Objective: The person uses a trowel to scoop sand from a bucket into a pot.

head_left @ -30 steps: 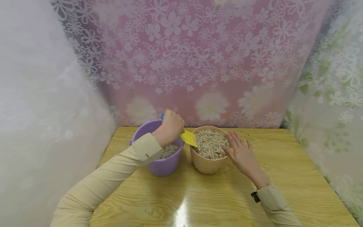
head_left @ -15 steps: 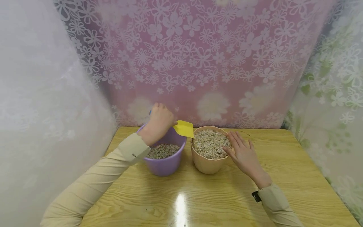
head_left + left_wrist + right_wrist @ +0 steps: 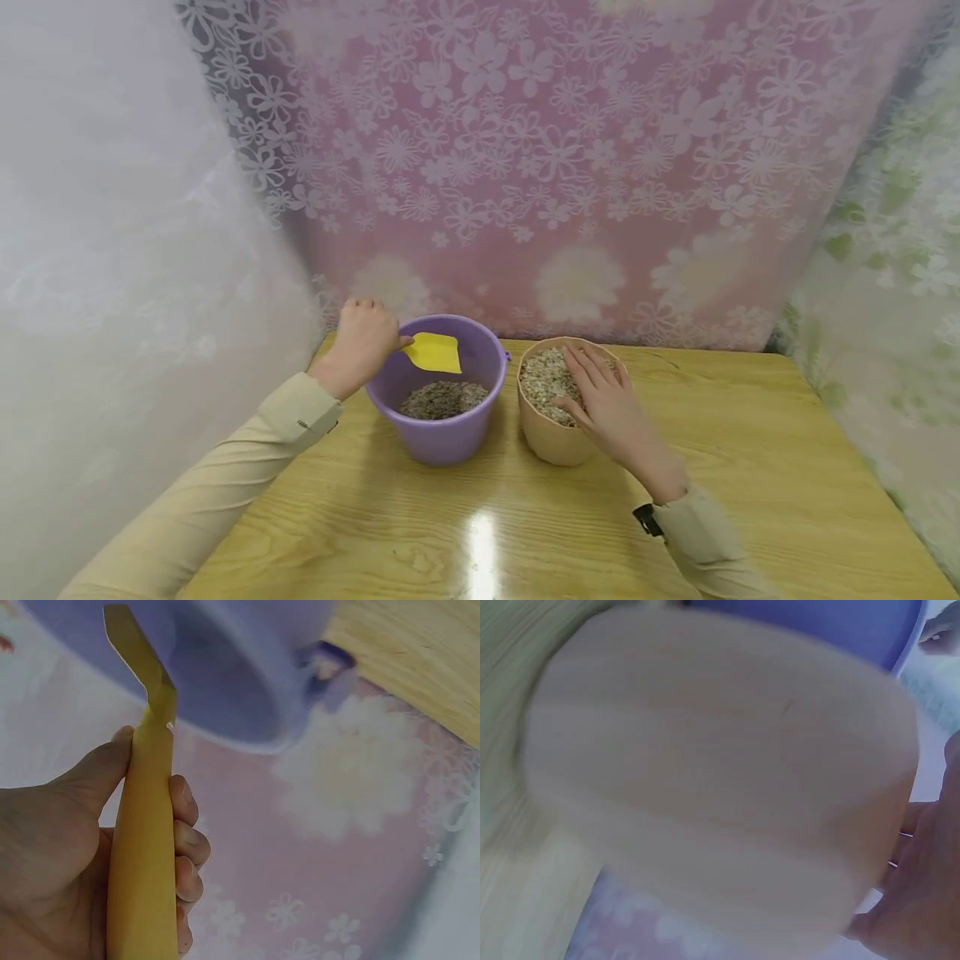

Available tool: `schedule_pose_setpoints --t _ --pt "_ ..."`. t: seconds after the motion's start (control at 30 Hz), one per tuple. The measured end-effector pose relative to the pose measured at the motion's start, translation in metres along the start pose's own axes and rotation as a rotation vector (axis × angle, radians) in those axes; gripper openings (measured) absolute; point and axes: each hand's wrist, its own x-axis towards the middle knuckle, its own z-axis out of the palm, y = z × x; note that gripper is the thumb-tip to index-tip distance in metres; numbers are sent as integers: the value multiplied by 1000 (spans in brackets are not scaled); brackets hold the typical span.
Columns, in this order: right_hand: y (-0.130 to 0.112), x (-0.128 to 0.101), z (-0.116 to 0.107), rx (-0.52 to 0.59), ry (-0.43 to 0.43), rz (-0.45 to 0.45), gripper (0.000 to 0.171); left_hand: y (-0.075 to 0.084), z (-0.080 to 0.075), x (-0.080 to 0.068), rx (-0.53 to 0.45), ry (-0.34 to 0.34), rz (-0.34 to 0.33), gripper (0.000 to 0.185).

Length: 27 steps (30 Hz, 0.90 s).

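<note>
In the head view my left hand (image 3: pixel 363 346) holds a small yellow shovel (image 3: pixel 435 352), its blade over the purple bucket (image 3: pixel 446 442). The left wrist view shows thumb and fingers wrapped round the yellow handle (image 3: pixel 142 855). Grainy, gravel-like material (image 3: pixel 444 402) lies in the bottom of the bucket. To the right stands a peach-coloured flower pot (image 3: pixel 553 442), filled near its rim with similar pale grains (image 3: pixel 542 377). My right hand (image 3: pixel 617 415) lies over the pot's right side, fingers extended across the grains. In the right wrist view the pot's side (image 3: pixel 720 765) hides most of the scene.
Both containers stand side by side on a wooden table (image 3: pixel 420 533), near its back edge. A pink floral curtain (image 3: pixel 525 167) hangs behind, with pale sheets at left and right. A bucket handle lug (image 3: pixel 507 357) sticks out toward the pot.
My left hand has moved left with the shovel, from the pot's rim to over the bucket. My right hand has shifted from the pot's right edge onto the grains.
</note>
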Motion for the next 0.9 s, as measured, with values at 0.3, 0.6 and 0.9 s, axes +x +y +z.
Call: schedule_pose_setpoints --t 0.3,0.6,0.9 --pt "-34 37 23 -20 -14 -94 80 24 35 18 397 -130 154 54" --pt "-51 41 29 9 -77 -51 83 52 52 33 593 -98 292 23" --pt "-53 44 35 -12 -23 -92 84 64 71 39 613 -123 352 22"
